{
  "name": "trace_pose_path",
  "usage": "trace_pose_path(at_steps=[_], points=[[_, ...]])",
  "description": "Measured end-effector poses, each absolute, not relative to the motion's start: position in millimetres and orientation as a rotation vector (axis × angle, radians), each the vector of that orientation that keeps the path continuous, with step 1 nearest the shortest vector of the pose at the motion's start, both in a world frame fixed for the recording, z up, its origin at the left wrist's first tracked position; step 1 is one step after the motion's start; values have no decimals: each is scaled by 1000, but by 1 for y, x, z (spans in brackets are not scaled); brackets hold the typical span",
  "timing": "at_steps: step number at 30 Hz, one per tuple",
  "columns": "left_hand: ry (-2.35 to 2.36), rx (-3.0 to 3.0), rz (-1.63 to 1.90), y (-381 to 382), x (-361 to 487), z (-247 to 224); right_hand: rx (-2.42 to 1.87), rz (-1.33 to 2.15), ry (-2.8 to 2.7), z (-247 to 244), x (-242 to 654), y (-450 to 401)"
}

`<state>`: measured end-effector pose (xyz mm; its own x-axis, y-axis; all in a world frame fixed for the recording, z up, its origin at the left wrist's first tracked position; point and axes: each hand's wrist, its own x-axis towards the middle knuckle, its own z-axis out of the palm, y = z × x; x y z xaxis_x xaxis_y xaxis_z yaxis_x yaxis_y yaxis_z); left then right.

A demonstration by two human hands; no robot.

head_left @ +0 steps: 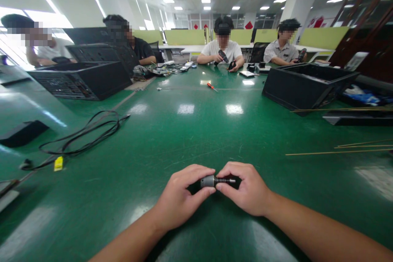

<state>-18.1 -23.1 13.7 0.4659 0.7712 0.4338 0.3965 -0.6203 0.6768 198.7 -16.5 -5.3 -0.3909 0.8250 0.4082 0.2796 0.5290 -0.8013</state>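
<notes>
My left hand pinches the grey cylinder end of a small metal part, its thumb and forefinger on either side. This cylinder has a small dark hole in its side. From its right end runs a thin shaft that looks ribbed, by a thread or a spring, and ends in a bright tip. My right hand grips the part where cylinder and shaft meet, thumb below and forefinger above. The part lies level between both hands, low over the green table. My other fingers hide the space behind it.
A black cable with a yellow tag lies left. Black computer cases stand left and right. An orange screwdriver lies ahead. Thin rods lie right. Across the table, several people sit; one holds a power drill.
</notes>
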Motion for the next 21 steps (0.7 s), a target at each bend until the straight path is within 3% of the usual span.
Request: trace_pose_path(at_steps=[21], points=[[974,2257,1008,-23,-20,15,-847,824,-1950,-4,201,-16]])
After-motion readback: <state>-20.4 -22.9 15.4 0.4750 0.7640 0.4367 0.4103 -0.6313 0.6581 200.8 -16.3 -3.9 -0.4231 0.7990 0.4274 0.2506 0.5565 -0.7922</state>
